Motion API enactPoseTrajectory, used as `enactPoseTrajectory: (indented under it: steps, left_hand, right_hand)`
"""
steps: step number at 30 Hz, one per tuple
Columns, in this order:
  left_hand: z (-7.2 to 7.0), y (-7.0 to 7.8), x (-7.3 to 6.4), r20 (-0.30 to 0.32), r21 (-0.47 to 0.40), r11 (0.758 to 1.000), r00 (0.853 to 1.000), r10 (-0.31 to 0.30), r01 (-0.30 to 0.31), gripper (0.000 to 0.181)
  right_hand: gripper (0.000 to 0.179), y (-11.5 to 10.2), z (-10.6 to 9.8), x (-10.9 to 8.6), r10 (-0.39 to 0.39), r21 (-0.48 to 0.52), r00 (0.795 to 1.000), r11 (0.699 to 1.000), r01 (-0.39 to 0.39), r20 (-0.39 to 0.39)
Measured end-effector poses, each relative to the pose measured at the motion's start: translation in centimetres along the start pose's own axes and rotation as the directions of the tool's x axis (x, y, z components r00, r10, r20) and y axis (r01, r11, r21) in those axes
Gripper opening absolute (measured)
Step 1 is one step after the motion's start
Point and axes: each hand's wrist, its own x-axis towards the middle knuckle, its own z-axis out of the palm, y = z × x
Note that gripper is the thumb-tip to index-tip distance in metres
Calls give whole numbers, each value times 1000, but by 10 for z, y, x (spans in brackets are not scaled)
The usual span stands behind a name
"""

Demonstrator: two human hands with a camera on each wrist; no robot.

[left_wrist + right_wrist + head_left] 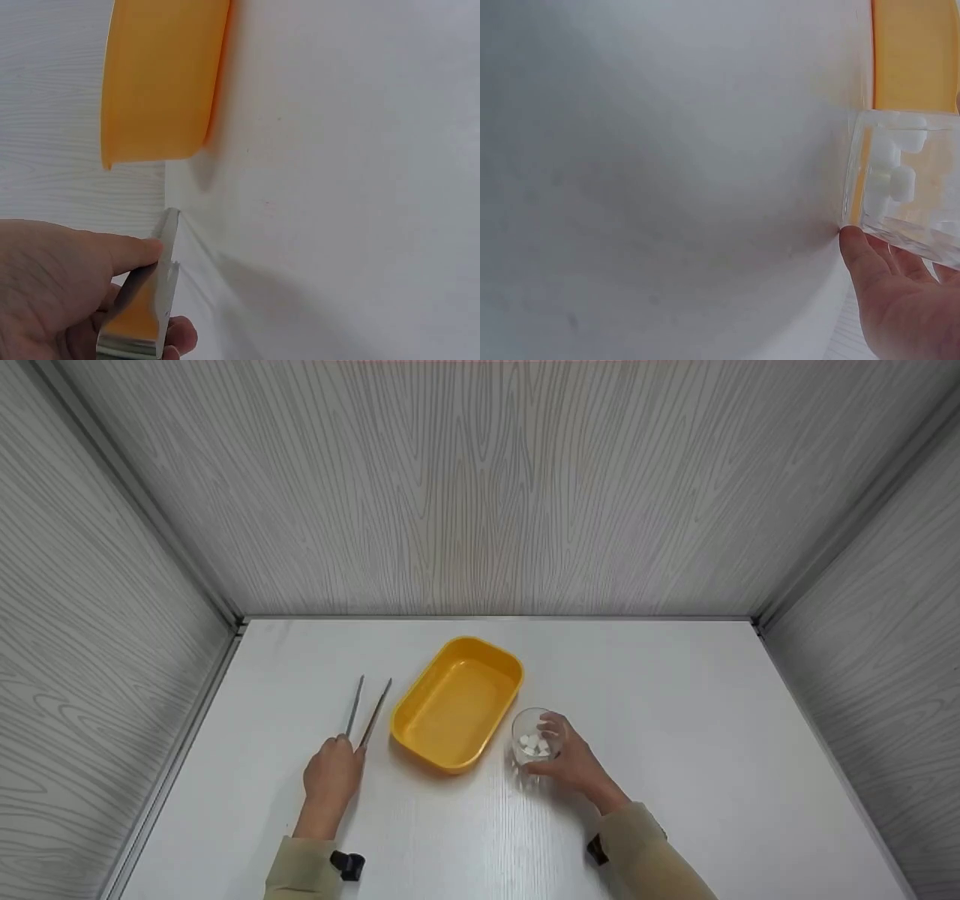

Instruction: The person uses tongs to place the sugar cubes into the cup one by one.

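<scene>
My left hand [332, 772] holds a pair of metal tongs [141, 319], pinched between thumb and fingers. In the head view their two arms stand apart and point away from me, left of the yellow tray. My right hand [574, 761] grips a clear glass [911, 234] from its right side, fingers and thumb around the wall. Inside the glass lie several small white cubes [534, 745], which look like sugar cubes. The glass looks upright; its base is at or very near the table in the right wrist view.
A yellow rectangular tray [461, 709] with raised walls sits at an angle between the hands, and nothing lies in it. The white table [660, 697] is bounded by grey wood-grain panels [487, 495] at the back and on both sides.
</scene>
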Motion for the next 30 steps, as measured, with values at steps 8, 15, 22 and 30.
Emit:
enactPoseTrajectory:
  steps: [8,15,22,30]
  left_hand:
    - [0,1,1,14,93,995,1000,18,-19,31]
    - [2,0,2,-3,95,995,1000,18,-18,30]
    - [5,0,3,57,46,999,998,-7,4,31]
    - [6,-1,4,95,-4,1000,995,-18,18,31]
  right_hand:
    - [94,-1,-1,0,11,8,1000,1000,-11,0]
    - [94,-2,-1,-1,17,10,1000,1000,-17,10]
    - [92,-2,-2,-1,3,26,1000,1000,-4,16]
    - [93,-1,-1,-1,9,35,1000,999,-10,8]
